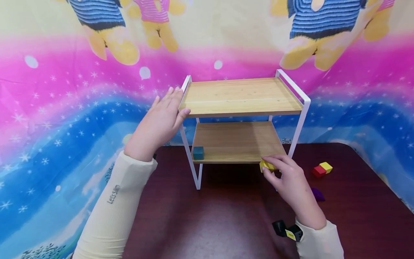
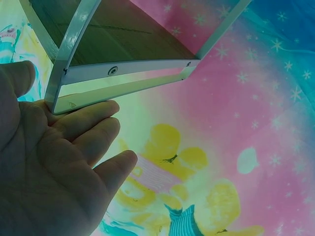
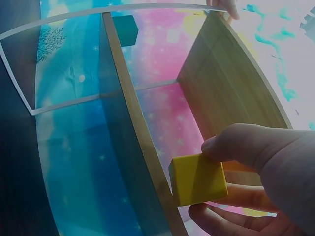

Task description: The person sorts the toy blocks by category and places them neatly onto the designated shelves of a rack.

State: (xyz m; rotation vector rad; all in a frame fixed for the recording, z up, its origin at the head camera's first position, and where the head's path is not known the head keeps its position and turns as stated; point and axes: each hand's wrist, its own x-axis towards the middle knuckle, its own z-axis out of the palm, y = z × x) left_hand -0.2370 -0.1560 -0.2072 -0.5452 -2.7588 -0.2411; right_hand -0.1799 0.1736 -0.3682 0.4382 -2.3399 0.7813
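Observation:
A two-tier shelf rack has a wooden top board (image 1: 239, 95), a lower board (image 1: 236, 140) and white metal side frames. My left hand (image 1: 158, 122) rests against the rack's upper left side, its fingers extended along the white rail (image 2: 123, 91). Thumb and fingers of my right hand (image 1: 291, 183) pinch a yellow block (image 3: 198, 180) at the front edge of the lower board, towards its right end. Whether the block touches the board cannot be told. A teal block (image 1: 198, 153) sits at the lower board's front left corner.
To the right of the rack, a red block (image 1: 318, 171) and another yellow block (image 1: 326, 167) lie together on the dark table (image 1: 207, 223). A purple piece (image 1: 318, 194) is partly hidden behind my right wrist. Behind the rack hangs a printed cloth (image 1: 226, 54).

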